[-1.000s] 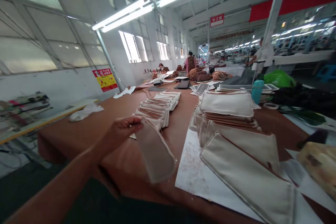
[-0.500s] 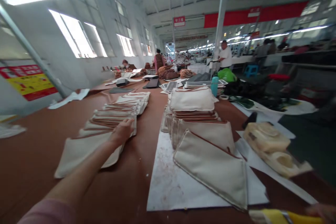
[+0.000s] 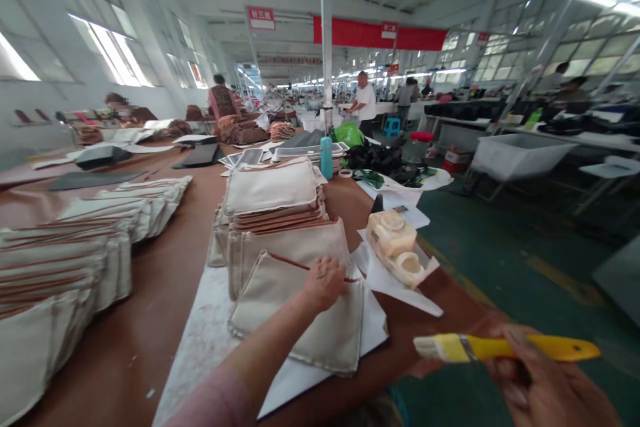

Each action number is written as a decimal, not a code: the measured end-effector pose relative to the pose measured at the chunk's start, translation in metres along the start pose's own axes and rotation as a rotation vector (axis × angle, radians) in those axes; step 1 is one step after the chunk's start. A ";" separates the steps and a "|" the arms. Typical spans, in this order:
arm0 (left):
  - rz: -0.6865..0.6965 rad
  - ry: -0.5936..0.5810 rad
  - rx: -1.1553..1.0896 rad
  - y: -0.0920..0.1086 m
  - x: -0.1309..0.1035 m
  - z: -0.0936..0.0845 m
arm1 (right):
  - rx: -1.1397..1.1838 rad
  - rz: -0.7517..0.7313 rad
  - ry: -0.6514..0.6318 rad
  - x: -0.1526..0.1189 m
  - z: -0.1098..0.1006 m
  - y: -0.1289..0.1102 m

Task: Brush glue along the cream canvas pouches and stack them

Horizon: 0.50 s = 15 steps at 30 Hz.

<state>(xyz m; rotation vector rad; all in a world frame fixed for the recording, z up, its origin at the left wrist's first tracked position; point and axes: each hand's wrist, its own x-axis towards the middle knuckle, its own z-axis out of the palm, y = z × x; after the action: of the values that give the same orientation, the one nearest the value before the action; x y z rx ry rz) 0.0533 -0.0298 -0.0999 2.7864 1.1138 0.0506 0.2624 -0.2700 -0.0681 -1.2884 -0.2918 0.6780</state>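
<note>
My left hand (image 3: pixel 325 282) is closed at the upper right edge of a cream leather pouch (image 3: pixel 295 307) with brown edging; its fingertips are partly hidden. This pouch leans at a slant against a stack of similar pouches (image 3: pixel 273 187) on a white sheet (image 3: pixel 187 340). At the lower right my right hand (image 3: pixel 535 373) grips a paintbrush (image 3: pixel 505 348) by its yellow handle, pale bristles pointing left. Between brush and stack stands a cream plastic container (image 3: pixel 391 235) with an open round mouth.
Fanned rows of cream pouches (image 3: pixel 95 247) lie on the brown tabletop (image 3: pixel 150 320) at left. Behind the stack stand a turquoise bottle (image 3: pixel 327 157), a roll of tape (image 3: pixel 345 173) and a green bag (image 3: pixel 349 134). Several people work farther back, one in a white shirt (image 3: pixel 367 105).
My left hand has moved from the fanned row to the slanted pouch on the white sheet. The view has turned right, and my right hand with the brush has come further into sight.
</note>
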 end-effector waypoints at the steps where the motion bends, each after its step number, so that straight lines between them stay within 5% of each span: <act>1: -0.017 -0.011 0.002 0.000 0.002 0.001 | -0.011 -0.055 -0.011 0.007 -0.002 -0.002; 6: -0.106 -0.076 -0.030 -0.006 -0.003 -0.015 | -0.502 -0.486 0.016 0.074 0.002 -0.009; 9: -0.110 -0.085 -0.067 -0.006 -0.021 -0.040 | -0.785 -0.716 -0.151 0.119 0.019 0.000; 15: -0.083 0.020 -0.395 0.007 -0.076 -0.086 | -0.891 -0.716 -0.369 0.165 0.046 0.036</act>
<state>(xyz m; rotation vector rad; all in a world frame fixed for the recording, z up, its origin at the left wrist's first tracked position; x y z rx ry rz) -0.0041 -0.0775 -0.0122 2.3942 1.0853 0.2595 0.3530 -0.1288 -0.1171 -1.7223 -1.4006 0.1305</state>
